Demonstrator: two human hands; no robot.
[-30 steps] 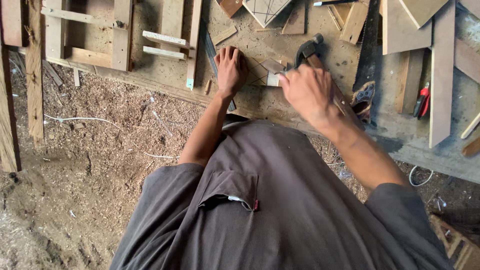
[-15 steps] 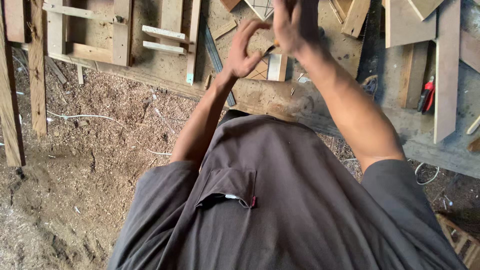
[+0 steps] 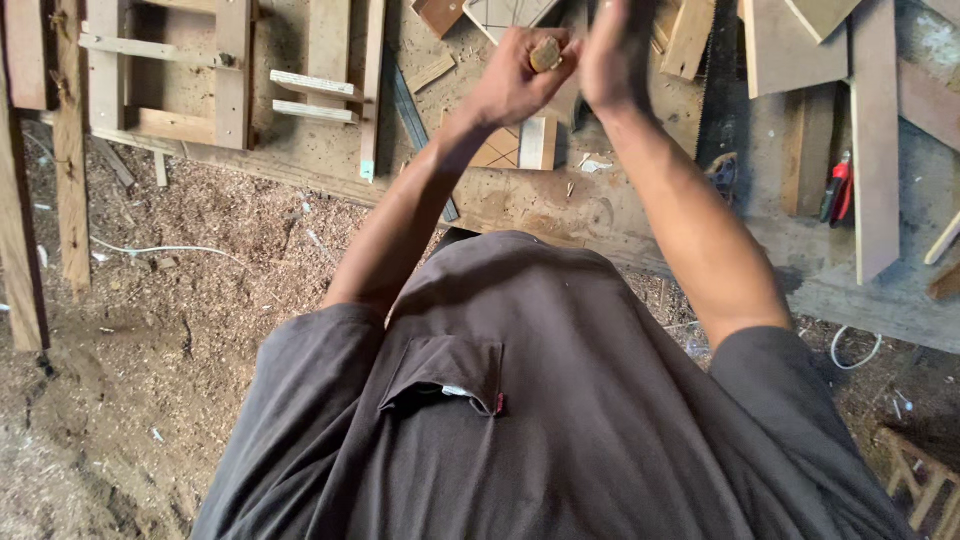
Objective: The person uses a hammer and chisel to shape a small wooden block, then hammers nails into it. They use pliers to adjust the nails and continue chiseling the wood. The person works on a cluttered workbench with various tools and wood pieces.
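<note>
While one small wooden piece (image 3: 545, 53) is gripped in the left hand (image 3: 515, 80), the blurred right hand's (image 3: 612, 55) grip cannot be told above one cluttered workbench (image 3: 560, 205) and a sawdust floor (image 3: 180, 290).

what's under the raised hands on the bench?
Under the left hand and right hand a pale wooden block lies on a diamond-marked board. The arms cover whatever lies beyond it.
</note>
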